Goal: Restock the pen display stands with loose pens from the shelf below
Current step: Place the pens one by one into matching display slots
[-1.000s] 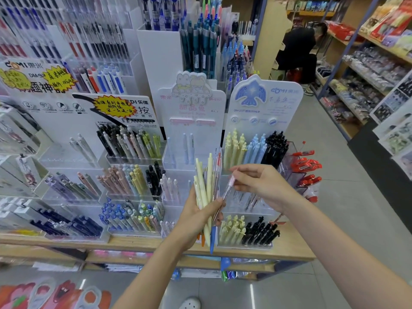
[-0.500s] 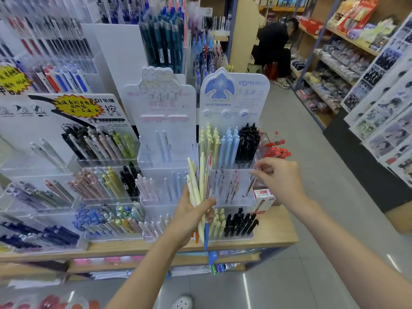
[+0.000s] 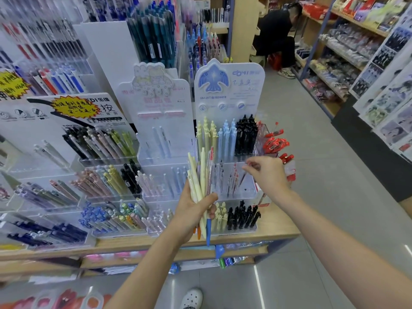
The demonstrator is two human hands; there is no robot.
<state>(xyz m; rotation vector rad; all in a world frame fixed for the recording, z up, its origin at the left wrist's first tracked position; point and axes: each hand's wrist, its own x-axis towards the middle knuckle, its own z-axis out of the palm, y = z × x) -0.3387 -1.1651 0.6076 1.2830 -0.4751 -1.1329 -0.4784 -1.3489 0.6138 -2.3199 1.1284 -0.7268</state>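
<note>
My left hand (image 3: 194, 212) grips an upright bundle of loose pens (image 3: 201, 172): several cream ones, a clear red one, and blue and orange ends below the fist. It is in front of the white bird-logo display stand (image 3: 229, 90). My right hand (image 3: 269, 175) reaches over the stand's clear middle tier (image 3: 231, 190), thumb and finger pinching the top of a clear red-tipped pen (image 3: 243, 178) that leans in that tier among a few others. Cream, blue and black pens fill the top tier; cream and black ones fill the bottom tier.
More pen stands (image 3: 107, 152) crowd the wooden counter (image 3: 278, 230) to the left. A clear box of red pens (image 3: 275, 143) sits right of the bird stand. The lower shelf (image 3: 156, 257) holds packets. A person in black (image 3: 276, 36) crouches in the aisle by the wall shelves (image 3: 347, 59).
My right hand drew a clear pen from the bundle, carried it right and lowered it into the stand's middle tier. The left hand kept holding the bundle.
</note>
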